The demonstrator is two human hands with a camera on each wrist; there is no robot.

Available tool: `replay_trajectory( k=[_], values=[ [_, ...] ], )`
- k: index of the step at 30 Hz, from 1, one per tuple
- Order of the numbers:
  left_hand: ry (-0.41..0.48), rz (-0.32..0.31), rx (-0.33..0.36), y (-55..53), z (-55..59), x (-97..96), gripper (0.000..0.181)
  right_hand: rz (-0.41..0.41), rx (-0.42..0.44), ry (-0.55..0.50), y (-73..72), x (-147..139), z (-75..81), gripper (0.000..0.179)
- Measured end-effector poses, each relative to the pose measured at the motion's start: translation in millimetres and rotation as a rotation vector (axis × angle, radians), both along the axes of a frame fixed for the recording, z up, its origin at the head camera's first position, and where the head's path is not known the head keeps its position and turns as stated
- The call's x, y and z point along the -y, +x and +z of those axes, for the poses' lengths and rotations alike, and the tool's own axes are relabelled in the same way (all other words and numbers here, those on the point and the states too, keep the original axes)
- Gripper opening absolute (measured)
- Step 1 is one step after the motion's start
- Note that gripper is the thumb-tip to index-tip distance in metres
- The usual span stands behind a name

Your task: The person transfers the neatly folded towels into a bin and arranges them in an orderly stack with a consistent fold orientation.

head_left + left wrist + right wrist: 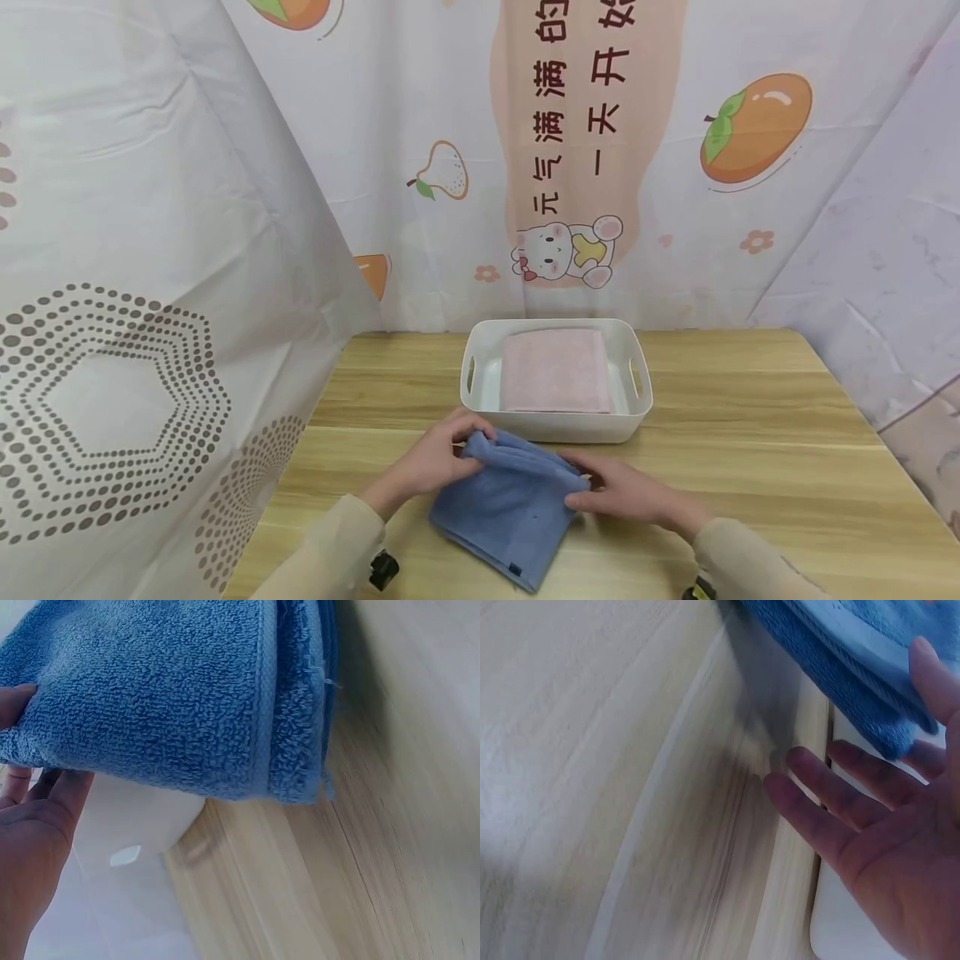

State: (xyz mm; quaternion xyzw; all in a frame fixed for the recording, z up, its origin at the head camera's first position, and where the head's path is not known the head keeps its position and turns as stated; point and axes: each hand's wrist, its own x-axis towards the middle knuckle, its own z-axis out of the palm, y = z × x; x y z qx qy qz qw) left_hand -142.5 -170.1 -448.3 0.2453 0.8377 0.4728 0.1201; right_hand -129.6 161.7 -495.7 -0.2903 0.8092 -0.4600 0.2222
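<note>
A folded blue towel [510, 508] lies on the table, its far edge lifted off the wood. My left hand [437, 457] pinches the raised far left corner. In the left wrist view the thumb of that hand [37, 832] is over the terry cloth [165, 697] and its fingers are under it. At the far right corner is my right hand [626, 492]. The right wrist view shows the right hand [892, 832] with its thumb over the towel [855, 682], one finger behind it, and the other fingers spread below.
Just beyond the towel stands a white plastic basket [558, 427] with cut-out handles. A folded pink towel [555, 371] lies inside it. The wooden table [750, 433] extends to both sides, and a printed curtain [442, 250] hangs along its back edge.
</note>
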Motion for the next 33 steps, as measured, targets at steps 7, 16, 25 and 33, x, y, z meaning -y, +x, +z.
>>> replay_trajectory(
  k=[7, 16, 25, 33],
  values=[
    [0.024, 0.021, 0.007, 0.2, -1.3, -6.2, 0.037, -0.096, 0.046, -0.061, -1.2, 3, 0.2, 0.039],
    [0.202, 0.101, 0.165, 3.2, -8.2, -11.6, 0.057, -0.23, 0.104, -0.137, -3.1, -2, 6.0, 0.026],
    [0.258, 0.159, 0.269, 9.4, -27.3, -13.3, 0.065, -0.274, 0.196, -0.252, -1.6, -7, 12.8, 0.031],
    [0.272, 0.065, 0.396, 18.9, -41.0, -8.1, 0.073, -0.256, 0.258, -0.321, -3.0, -11, 14.5, 0.036]
  ],
)
